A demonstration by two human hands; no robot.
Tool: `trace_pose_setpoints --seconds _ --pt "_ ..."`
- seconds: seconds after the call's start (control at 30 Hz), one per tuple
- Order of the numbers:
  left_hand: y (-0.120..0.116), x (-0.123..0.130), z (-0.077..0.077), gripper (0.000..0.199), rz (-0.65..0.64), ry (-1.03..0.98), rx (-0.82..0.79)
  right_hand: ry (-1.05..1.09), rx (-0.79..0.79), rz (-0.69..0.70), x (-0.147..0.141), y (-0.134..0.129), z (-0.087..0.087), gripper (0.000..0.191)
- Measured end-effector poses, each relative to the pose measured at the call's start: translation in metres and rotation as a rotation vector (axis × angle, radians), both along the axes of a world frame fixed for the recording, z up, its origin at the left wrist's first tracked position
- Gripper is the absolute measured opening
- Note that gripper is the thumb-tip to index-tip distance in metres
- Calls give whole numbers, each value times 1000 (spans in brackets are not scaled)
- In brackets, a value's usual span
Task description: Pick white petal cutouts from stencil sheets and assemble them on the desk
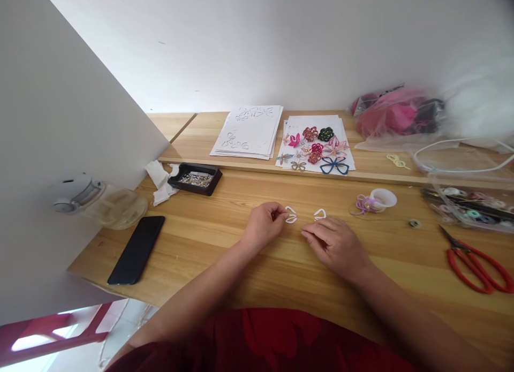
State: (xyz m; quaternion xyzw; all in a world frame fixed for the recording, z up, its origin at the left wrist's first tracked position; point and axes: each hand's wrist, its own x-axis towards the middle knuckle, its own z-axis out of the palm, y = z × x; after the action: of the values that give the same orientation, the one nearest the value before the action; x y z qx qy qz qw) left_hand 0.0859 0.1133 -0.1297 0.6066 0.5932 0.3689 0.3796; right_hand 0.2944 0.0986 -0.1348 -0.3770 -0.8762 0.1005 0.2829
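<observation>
On the wooden table, two small groups of white petal-shaped loops lie a short way apart. My left hand (265, 223) pinches with thumb and forefinger at the edge of the left white loops (291, 217). My right hand (336, 244) is beside the right white loops (320, 213) and partly covers them. Its thumb and forefinger come together at the tips, and whatever is between them is too small to make out. Further right, a purple loop flower (364, 204) leans against a small white cup (384, 198).
Red-handled scissors (474, 262), a small spool (414, 223) and a clear box (477, 200) of parts are at right. A black bead tray (196, 179) and a phone (136, 250) lie left. Finished flowers (315, 151) and drawn sheets (249, 134) rest on the back ledge.
</observation>
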Motion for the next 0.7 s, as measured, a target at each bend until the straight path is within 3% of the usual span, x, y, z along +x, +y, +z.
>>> trace_pose_setpoints --seconds 0.13,0.3,0.7 --pt "12 -4 2 12 15 83 36 30 -1 14 1 0 -3 13" --pt "15 -10 -10 11 -38 86 113 32 -15 -5 1 1 -5 12" --pt "17 -11 -15 12 -16 60 71 38 14 11 -1 3 -5 13"
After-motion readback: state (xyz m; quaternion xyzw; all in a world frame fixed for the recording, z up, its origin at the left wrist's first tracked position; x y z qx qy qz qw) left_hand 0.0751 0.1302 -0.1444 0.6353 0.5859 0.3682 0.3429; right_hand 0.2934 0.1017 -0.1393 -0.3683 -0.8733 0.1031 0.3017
